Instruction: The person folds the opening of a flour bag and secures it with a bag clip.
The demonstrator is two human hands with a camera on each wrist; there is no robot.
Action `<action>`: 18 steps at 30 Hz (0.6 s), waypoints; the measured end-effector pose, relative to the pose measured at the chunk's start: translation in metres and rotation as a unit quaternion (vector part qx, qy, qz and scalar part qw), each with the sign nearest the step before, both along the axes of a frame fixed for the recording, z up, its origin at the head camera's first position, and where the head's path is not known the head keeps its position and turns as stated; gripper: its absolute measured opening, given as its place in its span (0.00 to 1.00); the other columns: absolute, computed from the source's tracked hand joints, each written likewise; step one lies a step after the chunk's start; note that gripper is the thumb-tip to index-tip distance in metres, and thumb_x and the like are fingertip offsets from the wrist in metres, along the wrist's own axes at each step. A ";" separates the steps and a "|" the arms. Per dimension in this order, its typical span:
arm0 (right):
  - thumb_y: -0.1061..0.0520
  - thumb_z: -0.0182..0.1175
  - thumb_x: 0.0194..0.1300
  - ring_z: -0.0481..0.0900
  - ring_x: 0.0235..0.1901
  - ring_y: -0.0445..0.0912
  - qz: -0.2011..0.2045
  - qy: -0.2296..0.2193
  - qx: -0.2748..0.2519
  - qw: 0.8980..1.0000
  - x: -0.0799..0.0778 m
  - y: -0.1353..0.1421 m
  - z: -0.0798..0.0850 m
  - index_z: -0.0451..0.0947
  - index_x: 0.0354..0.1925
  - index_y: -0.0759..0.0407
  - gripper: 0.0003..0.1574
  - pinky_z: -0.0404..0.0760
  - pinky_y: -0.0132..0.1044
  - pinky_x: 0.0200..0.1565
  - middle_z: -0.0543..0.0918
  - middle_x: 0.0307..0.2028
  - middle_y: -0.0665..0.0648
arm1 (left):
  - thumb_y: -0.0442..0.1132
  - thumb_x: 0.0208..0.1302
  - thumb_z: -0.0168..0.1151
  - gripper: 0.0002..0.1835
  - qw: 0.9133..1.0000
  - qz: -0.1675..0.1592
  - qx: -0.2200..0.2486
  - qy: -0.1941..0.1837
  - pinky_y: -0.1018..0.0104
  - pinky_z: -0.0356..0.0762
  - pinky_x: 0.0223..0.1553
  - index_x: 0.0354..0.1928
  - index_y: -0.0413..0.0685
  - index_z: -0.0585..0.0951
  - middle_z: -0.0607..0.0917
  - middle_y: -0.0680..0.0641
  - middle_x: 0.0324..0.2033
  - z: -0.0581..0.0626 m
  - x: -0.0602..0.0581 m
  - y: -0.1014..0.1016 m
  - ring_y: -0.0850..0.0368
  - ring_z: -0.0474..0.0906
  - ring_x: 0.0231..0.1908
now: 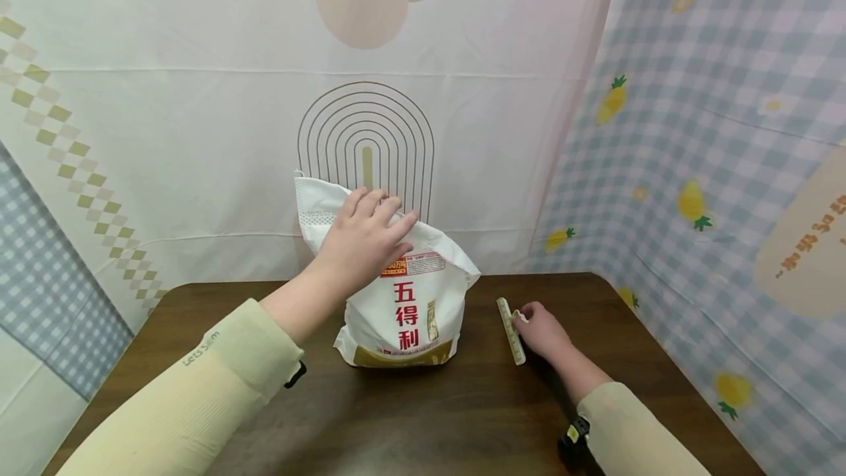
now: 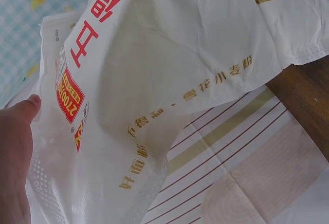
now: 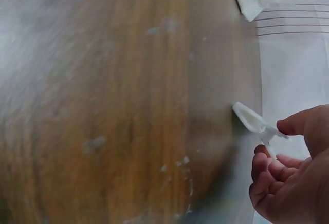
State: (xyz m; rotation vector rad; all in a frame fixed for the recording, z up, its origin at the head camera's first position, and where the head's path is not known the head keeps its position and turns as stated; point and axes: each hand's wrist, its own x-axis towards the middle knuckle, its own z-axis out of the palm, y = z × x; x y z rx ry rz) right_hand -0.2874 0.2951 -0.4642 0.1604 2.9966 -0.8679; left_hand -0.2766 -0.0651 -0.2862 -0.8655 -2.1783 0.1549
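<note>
Left hand (image 1: 365, 233) of the person lies upon the upper front of a white bag (image 1: 432, 300), with its fingers rather straight and a little apart, and their tips near the top edge; they are not curled round it. Right hand (image 1: 543, 329) holds a long pale clip (image 1: 511, 333): in the right wrist view, its thumb and fingers pinch the small handle parts, and whether the clip touches the table (image 1: 396, 424) I cannot tell. The bag stands on the brown wooden table, near the far edge, and the clip is to the right of it, apart from it. On the front of the bag are large red characters and a small red label, and its base has a golden band. Its top leans and is higher on the left side. Behind the table hangs a white cloth (image 1: 198, 153) with thin arch lines, and on the right side a blue checked cloth (image 1: 667, 145) with yellow pineapples. Both arms wear pale sleeves (image 1: 192, 388), and a black strap (image 1: 576, 441) is at the right wrist.
</note>
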 end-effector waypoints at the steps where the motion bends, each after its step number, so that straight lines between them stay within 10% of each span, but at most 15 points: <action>1: 0.51 0.52 0.73 0.79 0.47 0.62 -0.002 -0.006 -0.014 1.000 0.000 0.000 0.000 0.69 0.55 0.74 0.27 0.77 0.53 0.46 0.80 0.47 0.71 | 0.55 0.65 0.64 0.26 1.000 -0.001 -0.001 0.000 0.45 0.58 0.66 0.62 0.56 0.78 0.78 0.43 0.57 0.000 0.000 0.000 0.41 0.69 0.61; 7: 0.54 0.53 0.72 0.75 0.23 0.48 -0.025 -0.050 -0.130 0.990 0.000 0.002 0.002 0.76 0.44 0.74 0.21 0.73 0.36 0.23 0.79 0.25 0.61 | 0.56 0.65 0.64 0.27 1.000 -0.002 -0.010 0.002 0.45 0.57 0.67 0.63 0.58 0.76 0.77 0.44 0.59 -0.001 -0.002 -0.002 0.42 0.68 0.62; 18: 0.48 0.56 0.72 0.72 0.20 0.45 -0.051 -0.102 -0.162 0.980 0.001 0.005 0.006 0.78 0.35 0.66 0.21 0.72 0.35 0.23 0.76 0.20 0.55 | 0.58 0.65 0.63 0.28 1.000 -0.002 -0.018 0.000 0.44 0.56 0.68 0.65 0.59 0.75 0.77 0.44 0.60 -0.001 -0.002 -0.004 0.42 0.68 0.63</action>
